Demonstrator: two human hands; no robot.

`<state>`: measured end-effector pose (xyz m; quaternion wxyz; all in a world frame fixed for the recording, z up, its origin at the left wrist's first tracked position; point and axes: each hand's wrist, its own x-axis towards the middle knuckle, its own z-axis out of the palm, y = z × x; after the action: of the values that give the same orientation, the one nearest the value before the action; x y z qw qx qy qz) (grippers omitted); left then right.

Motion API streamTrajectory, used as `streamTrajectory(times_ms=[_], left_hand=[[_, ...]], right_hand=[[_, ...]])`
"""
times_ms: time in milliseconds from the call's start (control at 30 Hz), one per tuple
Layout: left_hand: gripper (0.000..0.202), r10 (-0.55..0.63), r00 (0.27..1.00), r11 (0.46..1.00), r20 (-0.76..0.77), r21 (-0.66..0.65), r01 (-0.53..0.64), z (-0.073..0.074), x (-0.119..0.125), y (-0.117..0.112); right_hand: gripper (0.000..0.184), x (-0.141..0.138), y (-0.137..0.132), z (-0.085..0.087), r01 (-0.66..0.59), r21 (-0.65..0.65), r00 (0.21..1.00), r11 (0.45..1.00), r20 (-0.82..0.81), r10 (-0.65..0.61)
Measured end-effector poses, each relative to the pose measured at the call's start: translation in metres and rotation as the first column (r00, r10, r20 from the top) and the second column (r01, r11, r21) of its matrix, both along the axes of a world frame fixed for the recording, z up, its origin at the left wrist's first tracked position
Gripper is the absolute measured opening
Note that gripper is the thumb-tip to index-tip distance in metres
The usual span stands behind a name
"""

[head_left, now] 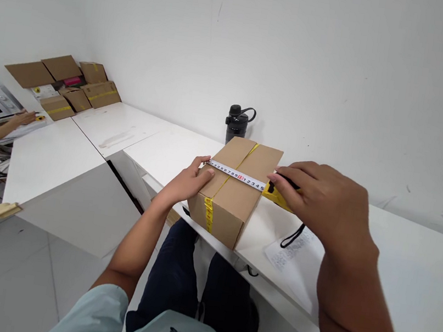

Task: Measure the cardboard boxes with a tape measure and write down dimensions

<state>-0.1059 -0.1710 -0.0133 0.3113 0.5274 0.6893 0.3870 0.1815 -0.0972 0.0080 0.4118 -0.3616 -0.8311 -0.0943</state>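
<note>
White surface (409, 272) against white wall (342, 84). Brown cardboard box (223, 210), yellow-taped, between your fingers. Your left hand (189, 183): thumb and index narrowly apart at end of white numbered blade (236, 175), apparently anchoring it; can't tell if pinching. Your right hand (323, 206): fingers wrapped round yellow-and-black tape-measure case (275, 194), likely keeping blade taut.

A cardboard box (236, 195) hides the base of a black water bottle (236, 128); writing on a paper sheet (294, 260), lower right, is illegible.
</note>
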Motion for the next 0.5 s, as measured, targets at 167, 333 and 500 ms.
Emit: streamTrajectory(times_ms=[167, 333, 500], left_hand=[[0.069, -0.023, 0.999, 1.000, -0.038, 0.020, 0.024, 0.000, 0.000, -0.001], [0.078, -0.058, 0.994, 0.998, -0.091, -0.005, 0.058, 0.007, 0.001, -0.004], [0.110, -0.123, 0.990, 0.992, -0.067, -0.017, 0.122, 0.010, -0.001, -0.006]], right_hand=[[0.041, 0.000, 0.009, -0.002, -0.017, 0.019, 0.997, 1.000, -0.073, 0.018], [0.041, 0.000, 0.014, -0.006, -0.029, -0.015, 0.992, 0.999, -0.125, 0.027], [0.033, 0.001, 0.024, -0.010, -0.018, -0.057, 0.969, 0.998, -0.249, 0.003]])
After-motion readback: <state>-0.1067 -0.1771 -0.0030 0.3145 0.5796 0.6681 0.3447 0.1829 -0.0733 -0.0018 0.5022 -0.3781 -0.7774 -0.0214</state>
